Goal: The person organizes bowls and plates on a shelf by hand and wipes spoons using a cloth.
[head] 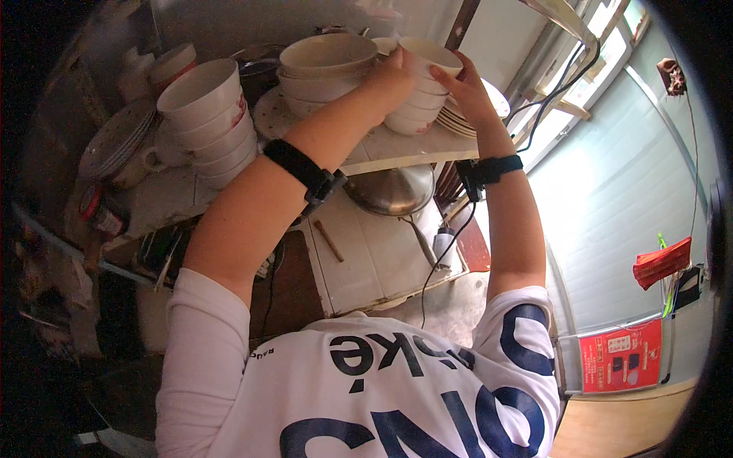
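Observation:
Both hands are at a stack of white bowls (416, 109) on the tiled upper shelf (395, 146). My left hand (396, 80) grips the left side of the top bowl (429, 54); most of its fingers are hidden. My right hand (465, 89) holds that bowl from the right, thumb on the near wall and fingers behind the rim. Whether the top bowl has parted from those below is not plain. Larger white bowls (328, 57) are stacked just left, on a plate (266, 114). Behind my right hand sits a pile of plates (455, 123).
Another bowl stack (209, 123), a mug (166, 151), patterned plates (111, 143) and a red-lidded jar (103, 212) stand at the left. Below the shelf are a metal pan or lid (395, 192), a wooden stick (328, 240) and a white bottle (444, 246). Black cables (552, 94) hang at right.

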Demonstrator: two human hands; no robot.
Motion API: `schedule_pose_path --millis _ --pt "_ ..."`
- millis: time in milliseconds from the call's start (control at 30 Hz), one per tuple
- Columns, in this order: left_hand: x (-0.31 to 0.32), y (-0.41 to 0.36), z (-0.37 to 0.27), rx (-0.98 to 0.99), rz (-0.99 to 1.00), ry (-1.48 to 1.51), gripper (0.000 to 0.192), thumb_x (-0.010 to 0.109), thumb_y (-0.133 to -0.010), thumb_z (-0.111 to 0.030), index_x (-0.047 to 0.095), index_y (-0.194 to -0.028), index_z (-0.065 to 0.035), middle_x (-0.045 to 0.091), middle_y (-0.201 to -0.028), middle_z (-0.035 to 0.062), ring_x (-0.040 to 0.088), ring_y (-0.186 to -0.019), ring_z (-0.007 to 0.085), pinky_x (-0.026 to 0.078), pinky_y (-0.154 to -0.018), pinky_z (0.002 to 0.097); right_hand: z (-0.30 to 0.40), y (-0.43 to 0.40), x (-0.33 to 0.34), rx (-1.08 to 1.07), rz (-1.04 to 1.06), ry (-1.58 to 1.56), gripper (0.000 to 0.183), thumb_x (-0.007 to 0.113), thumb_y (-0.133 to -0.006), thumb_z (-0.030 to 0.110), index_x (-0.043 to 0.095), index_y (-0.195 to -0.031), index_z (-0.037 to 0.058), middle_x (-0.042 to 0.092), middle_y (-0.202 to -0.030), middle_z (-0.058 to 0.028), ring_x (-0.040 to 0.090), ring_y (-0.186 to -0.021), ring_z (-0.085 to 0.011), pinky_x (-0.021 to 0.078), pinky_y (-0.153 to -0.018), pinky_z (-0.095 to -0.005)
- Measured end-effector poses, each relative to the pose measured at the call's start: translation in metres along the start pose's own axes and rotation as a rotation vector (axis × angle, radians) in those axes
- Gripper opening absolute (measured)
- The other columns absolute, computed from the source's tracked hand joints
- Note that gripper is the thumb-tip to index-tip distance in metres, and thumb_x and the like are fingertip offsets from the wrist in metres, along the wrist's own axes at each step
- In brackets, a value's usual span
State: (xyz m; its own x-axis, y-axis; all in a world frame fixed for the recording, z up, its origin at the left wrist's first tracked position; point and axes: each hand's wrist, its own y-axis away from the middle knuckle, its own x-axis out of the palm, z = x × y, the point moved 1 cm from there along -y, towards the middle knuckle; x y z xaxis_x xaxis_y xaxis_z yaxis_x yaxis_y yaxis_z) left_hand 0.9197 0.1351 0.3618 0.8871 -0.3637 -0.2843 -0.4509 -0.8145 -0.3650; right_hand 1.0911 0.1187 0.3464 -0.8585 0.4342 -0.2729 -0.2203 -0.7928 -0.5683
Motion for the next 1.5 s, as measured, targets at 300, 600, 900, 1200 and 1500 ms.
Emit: schedule_pose_path --millis 300,600,900,1200,1500 --pt "-0.105 0.169 -0.026 0.473 0.739 0.139 0.022 0.042 -0.080 -0.009 0.048 -0.099 0.0008 0.054 -0.095 0.0127 0.052 -0.086 0.0219 0.042 -0.075 0.0309 0.053 0.148 0.009 -0.446 -0.730 0.031 0.008 0.045 -0.081 0.011 0.042 -0.082 0.0036 0.050 -0.066 -0.0083 0.049 -0.053 -0.0153 0.0431 -0.046 -0.0241" --pt "-0.222 0.317 0.078 -0.440 0.597 -0.291 0.029 0.049 -0.078 -0.019 0.050 -0.102 -0.0044 0.056 -0.093 0.0098 0.055 -0.082 0.0205 0.044 -0.069 0.0303 0.036 0.235 0.115 -0.114 -0.036 0.302 0.015 0.047 -0.078 0.014 0.051 -0.079 -0.0004 0.051 -0.054 -0.0115 0.046 -0.041 -0.0212 0.0375 -0.041 -0.0289" --pt "-0.317 0.434 0.280 -1.043 0.026 -0.443 0.038 0.046 -0.080 -0.028 0.040 -0.105 -0.0005 0.048 -0.104 0.0157 0.055 -0.078 0.0240 0.045 -0.065 0.0331 -0.050 0.297 0.256 -0.015 1.061 0.598 0.020 0.051 -0.072 0.021 0.056 -0.084 0.0061 0.056 -0.071 -0.0157 0.054 -0.070 -0.0291 0.0434 -0.061 -0.0368" --pt "-0.277 0.460 0.350 -1.144 -0.239 0.613 0.063 0.042 -0.082 -0.021 -0.003 -0.124 -0.0149 0.036 -0.111 0.0224 0.054 -0.080 0.0263 0.050 -0.062 0.0370 -0.048 0.335 0.333 -0.273 1.031 0.430 0.026 0.043 -0.077 0.011 0.049 -0.102 0.0060 0.052 -0.101 -0.0097 0.049 -0.091 -0.0214 0.0401 -0.077 -0.0279" --pt "-0.296 0.443 0.346 -1.156 -0.179 0.435 0.058 0.042 -0.078 -0.012 0.005 -0.123 -0.0115 0.046 -0.099 0.0199 0.056 -0.072 0.0242 0.051 -0.059 0.0355 -0.065 0.356 0.321 -0.147 0.974 0.535 0.023 0.048 -0.072 0.019 0.055 -0.090 0.0063 0.056 -0.089 -0.0136 0.054 -0.079 -0.0275 0.0436 -0.067 -0.0331"
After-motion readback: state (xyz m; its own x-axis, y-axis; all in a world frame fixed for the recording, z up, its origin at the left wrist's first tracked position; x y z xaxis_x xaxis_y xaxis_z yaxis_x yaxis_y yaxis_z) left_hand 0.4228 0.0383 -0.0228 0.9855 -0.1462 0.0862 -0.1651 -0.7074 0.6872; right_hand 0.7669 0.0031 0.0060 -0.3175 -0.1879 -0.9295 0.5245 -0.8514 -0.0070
